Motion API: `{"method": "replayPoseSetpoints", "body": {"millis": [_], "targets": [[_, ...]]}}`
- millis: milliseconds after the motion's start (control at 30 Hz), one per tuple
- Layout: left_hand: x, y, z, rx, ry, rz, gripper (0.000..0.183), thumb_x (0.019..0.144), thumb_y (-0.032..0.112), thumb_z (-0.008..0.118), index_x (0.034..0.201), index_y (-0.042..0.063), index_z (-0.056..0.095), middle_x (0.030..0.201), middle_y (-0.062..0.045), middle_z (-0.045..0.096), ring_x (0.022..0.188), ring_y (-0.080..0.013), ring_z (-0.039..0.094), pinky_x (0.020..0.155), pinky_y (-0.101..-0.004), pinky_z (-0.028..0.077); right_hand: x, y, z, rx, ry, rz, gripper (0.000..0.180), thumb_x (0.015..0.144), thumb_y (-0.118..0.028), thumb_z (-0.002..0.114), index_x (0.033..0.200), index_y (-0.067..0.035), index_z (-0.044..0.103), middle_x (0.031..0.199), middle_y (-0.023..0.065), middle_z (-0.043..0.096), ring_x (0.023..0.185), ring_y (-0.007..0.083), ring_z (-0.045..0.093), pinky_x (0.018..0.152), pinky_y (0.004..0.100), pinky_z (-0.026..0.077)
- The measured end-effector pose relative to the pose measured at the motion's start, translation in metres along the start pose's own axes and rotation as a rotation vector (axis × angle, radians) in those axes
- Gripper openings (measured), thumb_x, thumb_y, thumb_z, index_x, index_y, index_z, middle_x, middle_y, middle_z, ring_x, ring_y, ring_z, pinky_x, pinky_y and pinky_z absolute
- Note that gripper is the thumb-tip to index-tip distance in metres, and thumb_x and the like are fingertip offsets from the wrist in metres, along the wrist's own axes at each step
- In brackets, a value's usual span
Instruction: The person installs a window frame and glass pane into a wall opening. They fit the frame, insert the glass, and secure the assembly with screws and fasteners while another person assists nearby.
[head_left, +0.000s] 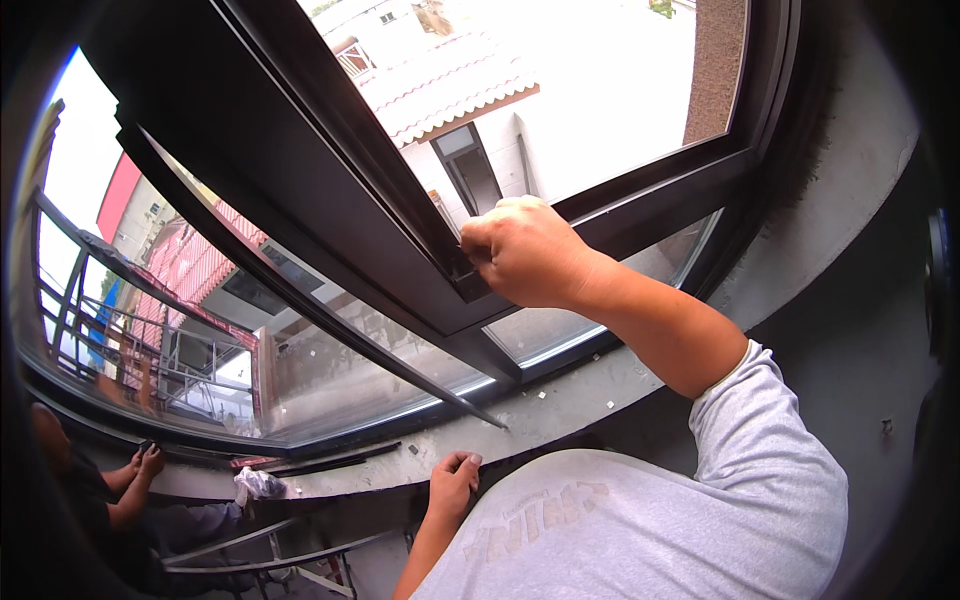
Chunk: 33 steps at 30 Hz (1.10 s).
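Observation:
My right hand (525, 251) reaches up to the lower left corner of a dark-framed window sash (469, 289). Its fingers are curled tightly against the inner edge of the frame; whether something small is between them is hidden. My left hand (454, 480) hangs low before my body, close to the front edge of the window sill (559, 405). Its fingers are curled with the thumb against them, and nothing shows in its grasp. A long dark strip (341, 322) slants across the window on the left, its lower end at the sill.
Another person (82, 480) is at the lower left, hands together near the sill. A plastic bag (259, 482) and dark strips (345, 459) lie there. Small white pieces (541, 394) dot the sill. Below stands a metal frame (277, 551). Tiled roofs (450, 82) show outside.

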<state>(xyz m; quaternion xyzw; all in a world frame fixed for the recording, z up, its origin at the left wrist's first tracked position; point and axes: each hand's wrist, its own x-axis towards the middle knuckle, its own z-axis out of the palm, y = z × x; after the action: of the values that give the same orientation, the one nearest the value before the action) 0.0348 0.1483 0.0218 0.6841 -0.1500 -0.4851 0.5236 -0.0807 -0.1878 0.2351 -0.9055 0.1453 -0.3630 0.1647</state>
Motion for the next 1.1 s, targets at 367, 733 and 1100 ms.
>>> {"method": "replayPoseSetpoints", "body": {"millis": [367, 733, 1100], "targets": [[0.009, -0.007, -0.027, -0.040, -0.003, -0.014, 0.018, 0.090, 0.017, 0.071, 0.087, 0.002, 0.064, 0.066, 0.000, 0.057, 0.055, -0.0073, 0.050, 0.052, -0.0225, 0.040, 0.005, -0.023, -0.003, 0.066, -0.276, 0.207, 0.017, 0.082, -0.010, 0.052, 0.089, -0.001, 0.064, 0.088, 0.0239, 0.067, 0.089, 0.0413, 0.065, 0.083, 0.0477, 0.051], [0.006, -0.016, -0.040, 0.000, 0.022, -0.046, 0.017, 0.090, 0.016, 0.071, 0.087, 0.001, 0.063, 0.067, 0.000, 0.057, 0.054, -0.0078, 0.050, 0.050, -0.0230, 0.039, -0.006, -0.023, -0.003, 0.207, -0.124, 0.224, 0.025, 0.086, -0.009, 0.050, 0.107, 0.000, 0.061, 0.099, 0.0222, 0.068, 0.100, 0.0385, 0.064, 0.089, 0.0437, 0.050], [-0.004, -0.010, -0.037, -0.306, 0.017, -0.186, 0.013, 0.093, 0.015, 0.066, 0.097, 0.005, 0.059, 0.070, -0.001, 0.053, 0.053, -0.0100, 0.049, 0.048, -0.0235, 0.038, -0.034, -0.025, -0.005, 0.302, 0.545, -0.123, 0.012, 0.072, 0.003, 0.055, 0.081, -0.001, 0.061, 0.070, 0.0116, 0.062, 0.065, 0.0274, 0.061, 0.061, 0.0355, 0.049]]}}
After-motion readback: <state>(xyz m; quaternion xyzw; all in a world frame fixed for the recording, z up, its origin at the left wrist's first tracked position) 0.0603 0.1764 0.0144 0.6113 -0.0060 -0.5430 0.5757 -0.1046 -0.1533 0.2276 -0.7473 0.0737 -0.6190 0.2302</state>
